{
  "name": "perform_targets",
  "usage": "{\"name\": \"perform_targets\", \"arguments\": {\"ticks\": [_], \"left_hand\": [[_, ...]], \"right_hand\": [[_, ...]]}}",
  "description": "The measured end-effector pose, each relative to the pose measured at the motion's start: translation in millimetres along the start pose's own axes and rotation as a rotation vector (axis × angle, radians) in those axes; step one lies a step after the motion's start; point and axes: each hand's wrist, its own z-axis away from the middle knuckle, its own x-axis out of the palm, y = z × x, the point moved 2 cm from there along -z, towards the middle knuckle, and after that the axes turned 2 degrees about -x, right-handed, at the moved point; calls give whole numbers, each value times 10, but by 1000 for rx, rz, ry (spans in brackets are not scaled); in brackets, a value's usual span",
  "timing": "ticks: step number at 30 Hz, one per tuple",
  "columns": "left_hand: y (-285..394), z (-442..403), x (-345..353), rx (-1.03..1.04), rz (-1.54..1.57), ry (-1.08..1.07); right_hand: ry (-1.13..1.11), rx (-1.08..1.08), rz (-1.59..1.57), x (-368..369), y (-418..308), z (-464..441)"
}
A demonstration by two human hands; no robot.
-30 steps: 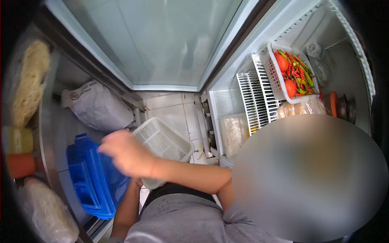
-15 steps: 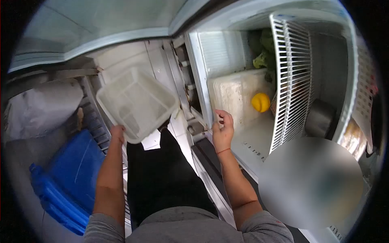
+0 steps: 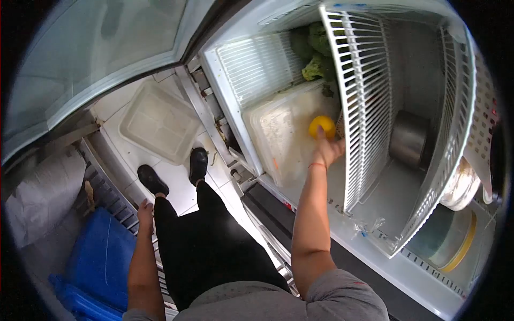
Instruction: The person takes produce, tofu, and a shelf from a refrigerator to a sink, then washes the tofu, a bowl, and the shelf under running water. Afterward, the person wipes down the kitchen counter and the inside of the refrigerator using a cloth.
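Note:
My right hand [image 3: 329, 150] reaches into the open fridge with its fingers apart. One finger overlaps the yellow bell pepper [image 3: 320, 124]; whether it presses on it I cannot tell. The pepper rests on a pale, translucent plastic container [image 3: 278, 128] beside a white wire rack. My left hand [image 3: 144, 213] hangs low by my left leg, holding nothing, its fingers loosely apart. A pale plastic basket [image 3: 159, 122] lies on the tiled floor in front of my feet.
Green broccoli [image 3: 316, 67] sits at the fridge's back. The white wire rack [image 3: 356, 101] stands upright right of my hand, with a metal pot [image 3: 409, 140] beyond it. The glass door [image 3: 107, 59] is ahead; a blue plastic bin [image 3: 99, 251] stands at left.
My left hand has let go of the basket, which now lies on the floor. My right hand has moved deeper into the fridge, to the pepper. The view has shifted.

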Motion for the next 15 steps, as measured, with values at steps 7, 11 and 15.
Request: {"name": "perform_targets", "arguments": {"ticks": [7,11,15], "left_hand": [[2153,1236,1282,505,175,-501],[3271,2007,2032,425,469,-820],[3539,1767,2025,348,469,-995]], "right_hand": [[-163,-86,-179,238,170,146],[-464,-31,-200,149,101,375],[-81,407,-987,-78,78,-364]]}}
